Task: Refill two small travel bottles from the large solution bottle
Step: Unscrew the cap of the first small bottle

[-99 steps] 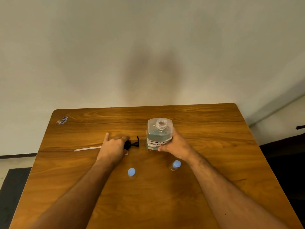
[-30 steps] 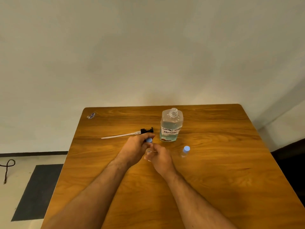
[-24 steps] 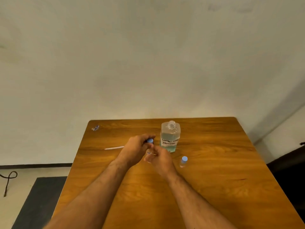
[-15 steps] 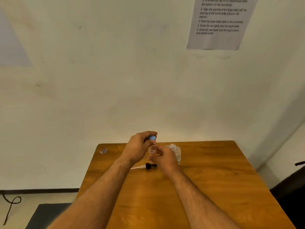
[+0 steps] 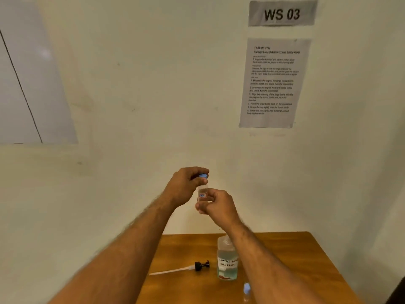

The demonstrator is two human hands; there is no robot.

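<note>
I hold a small clear travel bottle (image 5: 202,192) upright, high above the table. My right hand (image 5: 215,205) grips its body from below. My left hand (image 5: 184,185) pinches its blue cap (image 5: 203,176) from above. The large solution bottle (image 5: 226,261), clear with bluish liquid and a handwritten label, stands open on the wooden table (image 5: 285,260), partly behind my right forearm. Its black pump head with a white tube (image 5: 186,268) lies to its left. A second small bottle with a blue cap (image 5: 247,289) stands nearer me, beside my right forearm.
The table stands against a pale wall. A printed instruction sheet (image 5: 272,82) and a "WS 03" sign (image 5: 282,13) hang on the wall at upper right. A dark shape shows at the bottom right corner, beyond the table edge.
Both hands picked up the small bottle from the table and raised it. The view tilted upward, so the table dropped to the bottom of the frame and the wall sheets came into view.
</note>
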